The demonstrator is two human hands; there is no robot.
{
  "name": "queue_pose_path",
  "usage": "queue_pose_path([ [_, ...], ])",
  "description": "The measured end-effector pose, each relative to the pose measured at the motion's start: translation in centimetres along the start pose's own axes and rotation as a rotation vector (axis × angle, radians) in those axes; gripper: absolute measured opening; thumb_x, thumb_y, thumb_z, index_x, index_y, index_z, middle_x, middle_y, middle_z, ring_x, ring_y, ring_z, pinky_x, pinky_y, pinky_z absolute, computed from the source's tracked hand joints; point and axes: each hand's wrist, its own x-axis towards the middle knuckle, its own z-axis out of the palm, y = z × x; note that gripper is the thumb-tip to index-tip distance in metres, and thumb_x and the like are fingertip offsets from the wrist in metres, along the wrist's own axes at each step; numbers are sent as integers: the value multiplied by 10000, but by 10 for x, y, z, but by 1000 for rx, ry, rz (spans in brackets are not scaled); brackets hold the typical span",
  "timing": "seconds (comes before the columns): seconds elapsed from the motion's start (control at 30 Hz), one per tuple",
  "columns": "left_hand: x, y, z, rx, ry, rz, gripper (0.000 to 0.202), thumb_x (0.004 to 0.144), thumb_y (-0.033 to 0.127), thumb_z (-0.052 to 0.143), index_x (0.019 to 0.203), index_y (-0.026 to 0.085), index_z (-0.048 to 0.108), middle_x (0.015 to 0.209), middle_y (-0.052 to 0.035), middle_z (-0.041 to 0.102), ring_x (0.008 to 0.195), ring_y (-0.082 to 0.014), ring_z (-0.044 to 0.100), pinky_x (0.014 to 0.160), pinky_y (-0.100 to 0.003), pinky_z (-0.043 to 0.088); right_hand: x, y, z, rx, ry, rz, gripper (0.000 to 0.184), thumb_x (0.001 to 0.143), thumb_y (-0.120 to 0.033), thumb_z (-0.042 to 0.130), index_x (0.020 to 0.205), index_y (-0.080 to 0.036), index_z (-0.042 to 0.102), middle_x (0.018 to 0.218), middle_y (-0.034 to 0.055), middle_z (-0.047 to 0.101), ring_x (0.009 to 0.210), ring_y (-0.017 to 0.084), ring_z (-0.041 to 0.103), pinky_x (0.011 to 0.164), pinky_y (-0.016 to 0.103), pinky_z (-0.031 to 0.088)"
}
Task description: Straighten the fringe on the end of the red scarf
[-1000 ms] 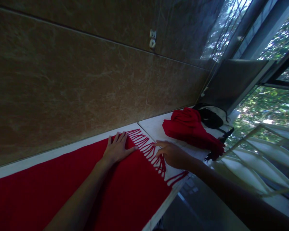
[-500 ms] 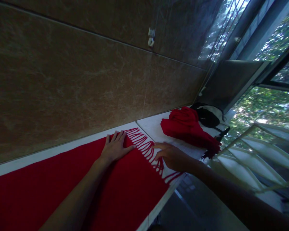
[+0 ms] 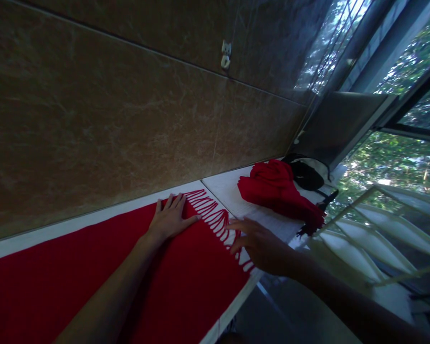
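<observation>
A long red scarf (image 3: 93, 272) lies spread flat on a white counter (image 3: 232, 188), its fringe (image 3: 218, 222) at the right end. My left hand (image 3: 170, 220) lies flat on the scarf near the far corner, fingers stretched out. My right hand (image 3: 260, 243) hovers over the fringe at the near corner, fingers spread and slightly curled, with nothing visibly in them.
A second red scarf (image 3: 275, 191) lies bundled further right on the counter, beside a black and white bag (image 3: 308, 174). A brown tiled wall (image 3: 129, 110) rises behind, with a small white hook (image 3: 225, 55). White railing bars (image 3: 380, 239) and a window stand at right.
My right hand has slid toward the counter's near edge along the fringe. My left hand has stayed in place on the scarf.
</observation>
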Motion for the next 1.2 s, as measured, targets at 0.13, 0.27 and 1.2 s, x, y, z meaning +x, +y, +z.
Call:
queue_pose_path([
  [0.13, 0, 2, -2, 7, -6, -1, 1000, 892, 799, 275, 1612, 109, 201, 1677, -111, 176, 1563, -348, 81, 1250, -612, 64, -2, -6, 6, -34, -90, 32, 577, 664, 47, 476, 1051, -249, 787, 1469, 99, 578, 1429, 272, 451, 1207, 574, 274],
  [0.27, -1, 2, -3, -5, -17, -3, 1025, 880, 818, 281, 1613, 107, 190, 1676, -112, 164, 1562, -352, 82, 1249, -615, 66, 3, 5, 5, -69, -63, 82, 571, 694, 63, 445, 1033, -243, 789, 1448, 88, 599, 1429, 267, 453, 1198, 576, 296],
  [1.2, -3, 3, -4, 9, -9, 10, 1020, 886, 810, 308, 1600, 87, 225, 1672, -120, 184, 1560, -353, 108, 1243, -629, 96, -8, 11, 4, -114, -74, -14, 524, 696, 67, 450, 1020, -219, 746, 1474, 103, 567, 1457, 258, 409, 1197, 581, 298],
])
